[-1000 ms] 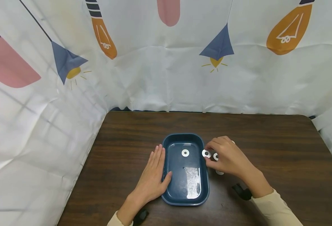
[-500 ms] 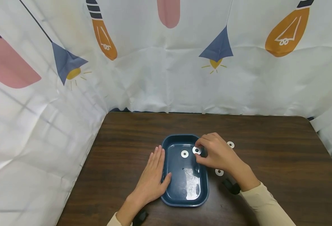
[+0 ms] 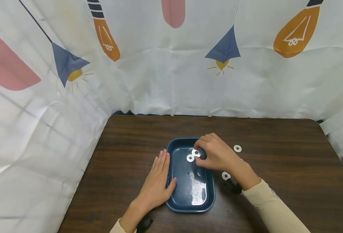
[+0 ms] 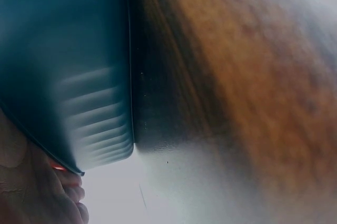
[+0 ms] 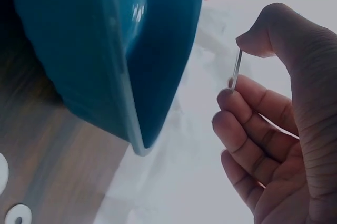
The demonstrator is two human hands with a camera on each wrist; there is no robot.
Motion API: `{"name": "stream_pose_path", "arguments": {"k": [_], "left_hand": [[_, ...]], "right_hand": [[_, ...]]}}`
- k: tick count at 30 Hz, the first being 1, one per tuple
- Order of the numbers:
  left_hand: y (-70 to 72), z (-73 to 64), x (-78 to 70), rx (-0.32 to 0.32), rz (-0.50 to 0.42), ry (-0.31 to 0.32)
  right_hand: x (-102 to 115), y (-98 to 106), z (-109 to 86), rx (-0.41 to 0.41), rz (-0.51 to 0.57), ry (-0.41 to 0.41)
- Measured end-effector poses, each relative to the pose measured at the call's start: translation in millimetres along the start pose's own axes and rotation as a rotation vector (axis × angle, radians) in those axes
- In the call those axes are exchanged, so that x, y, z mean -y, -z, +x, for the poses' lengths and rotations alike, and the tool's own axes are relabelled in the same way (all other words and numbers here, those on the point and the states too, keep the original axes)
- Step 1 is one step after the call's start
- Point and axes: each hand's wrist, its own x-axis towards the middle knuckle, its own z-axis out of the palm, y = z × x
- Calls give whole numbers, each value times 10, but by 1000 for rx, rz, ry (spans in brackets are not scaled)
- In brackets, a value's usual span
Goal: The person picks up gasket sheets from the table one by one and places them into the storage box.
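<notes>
A blue rectangular tray (image 3: 190,211) lies on the table. My left hand (image 3: 156,183) rests along its left rim, fingers straight and thumb over the edge. In the left wrist view, those fingers (image 4: 50,192) touch the ribbed side of the tray. Over the tray's upper part, my right hand (image 3: 218,153) pinches a flat silver washer (image 3: 193,153) between thumb and fingertips. The right wrist view shows that washer edge-on, with the other fingers loosely bent. Another washer (image 3: 188,158) lies inside the tray, beside the held one in the head view.
To the tray's right, one washer (image 3: 234,149) lies farther back and another (image 3: 223,176) near my right wrist. A small white edge shows behind that wrist, mostly hidden. Both wrists wear a dark camera. A printed white curtain (image 3: 148,81) hangs behind the wooden table (image 3: 276,168).
My right hand has carried the pinched washer leftward, from the tray's right rim to above its inside, close to the washer lying there. The left hand has stayed at the left rim.
</notes>
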Motion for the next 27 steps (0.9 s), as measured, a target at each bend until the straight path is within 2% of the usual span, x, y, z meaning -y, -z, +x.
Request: {"name": "stream_pose_path", "arguments": {"k": [15, 22, 27], "left_hand": [[-15, -12, 29, -24, 3, -33], [-14, -7, 22, -8, 4, -20], [-12, 4, 37, -4, 3, -21]], "right_hand": [[85, -17, 323, 53, -11, 95], [77, -42, 402, 92, -10, 86], [49, -65, 451, 86, -11, 91]]}}
